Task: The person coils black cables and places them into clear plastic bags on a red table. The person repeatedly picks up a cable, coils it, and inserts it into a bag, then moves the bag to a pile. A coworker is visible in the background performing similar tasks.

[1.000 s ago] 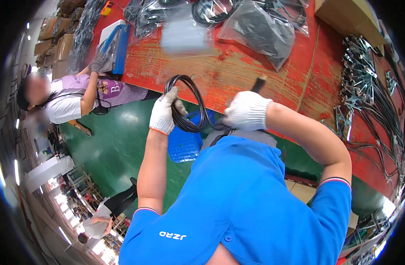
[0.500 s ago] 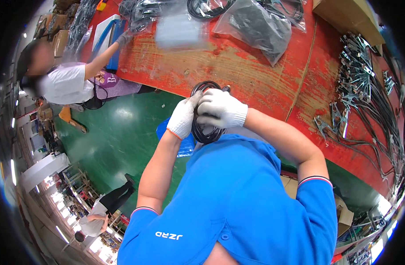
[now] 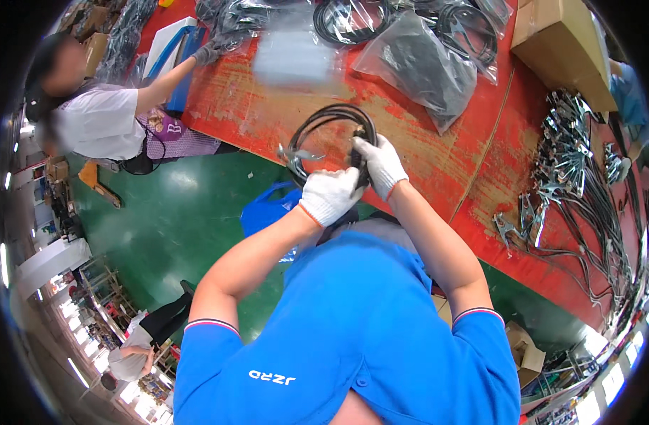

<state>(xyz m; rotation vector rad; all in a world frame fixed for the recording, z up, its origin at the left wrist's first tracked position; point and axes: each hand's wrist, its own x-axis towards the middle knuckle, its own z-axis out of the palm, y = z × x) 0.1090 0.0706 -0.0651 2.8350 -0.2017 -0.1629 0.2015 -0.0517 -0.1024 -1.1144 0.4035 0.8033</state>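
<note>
Both my hands, in white knit gloves, grip a coiled black cable (image 3: pixel 330 113) over the front edge of the red worktable (image 3: pixel 409 166). My left hand (image 3: pixel 331 197) is closed round the coil's lower side. Higher up on the right side, my right hand (image 3: pixel 381 167) pinches the loops, near a dark plug-like end. A metal clamp (image 3: pixel 301 155) hangs at the coil's left side. The coil is held open as a ring, tilted over the table edge.
Clear plastic bags (image 3: pixel 296 57) and a bagged dark bundle (image 3: pixel 425 74) lie at the back. To the right are a cardboard box (image 3: pixel 561 49) and a heap of clamps with cables (image 3: pixel 561 152). A co-worker (image 3: pixel 101 120) reaches onto the table at far left; a blue bag (image 3: pixel 268 209) is below.
The coil has gone from upright and bunched near my body to a wider ring raised over the table. My hands have shifted to its lower and right sides; the clamp now shows.
</note>
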